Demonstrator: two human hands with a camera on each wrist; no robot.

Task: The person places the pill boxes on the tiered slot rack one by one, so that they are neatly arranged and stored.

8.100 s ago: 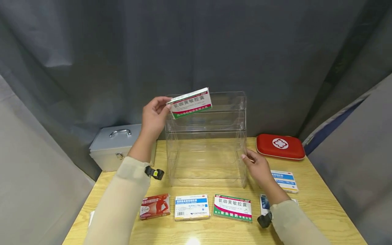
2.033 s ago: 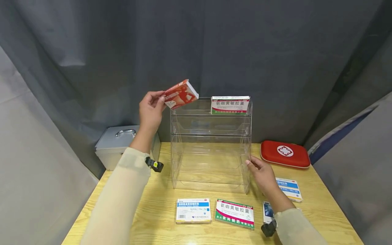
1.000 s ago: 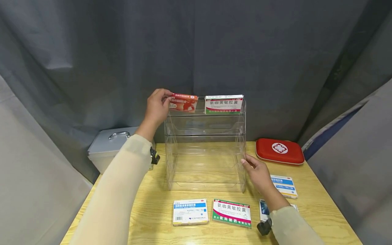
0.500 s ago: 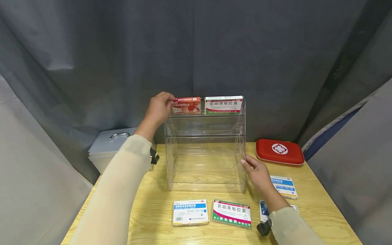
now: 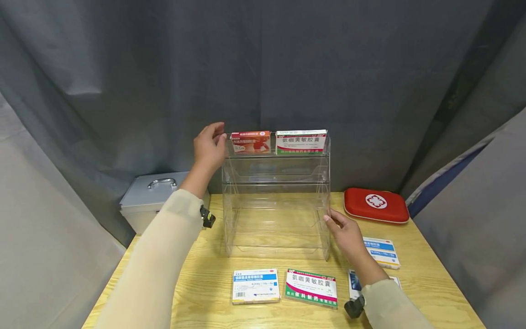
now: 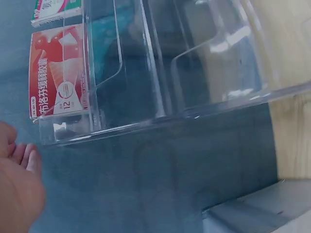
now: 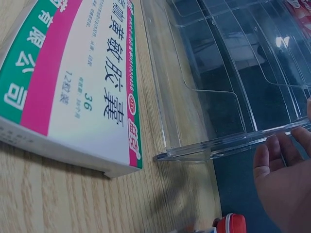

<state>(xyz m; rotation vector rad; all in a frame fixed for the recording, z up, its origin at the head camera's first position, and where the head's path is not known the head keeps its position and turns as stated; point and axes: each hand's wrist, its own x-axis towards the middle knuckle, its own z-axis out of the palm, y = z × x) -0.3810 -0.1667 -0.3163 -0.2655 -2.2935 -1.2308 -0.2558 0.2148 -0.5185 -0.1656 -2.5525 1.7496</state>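
Observation:
A clear acrylic tiered rack [image 5: 276,224] stands on the table. Its top tier holds a red medicine box [image 5: 251,143] on the left and a white, green and magenta medicine box [image 5: 301,142] on the right. My left hand [image 5: 209,146] is just beside the rack's upper left corner, fingers loosely bent with nothing in them. The left wrist view shows it apart from the red medicine box [image 6: 56,73]. Low on the rack's right side, my right hand [image 5: 345,230] pinches the side edge; in the right wrist view its fingers [image 7: 279,150] lie along the clear panel.
In front of the rack lie a blue-and-white medicine box [image 5: 255,286] and another green-and-magenta one [image 5: 311,288]. Two more boxes, one blue-and-white [image 5: 381,252], lie partly behind my right forearm. A red first-aid case [image 5: 376,204] and a silver metal case [image 5: 149,194] flank the rack.
The green-and-magenta box, then the red box, went from my left hand into the top tier. My left hand has just let go of the red box and moved slightly left. My right hand stays put.

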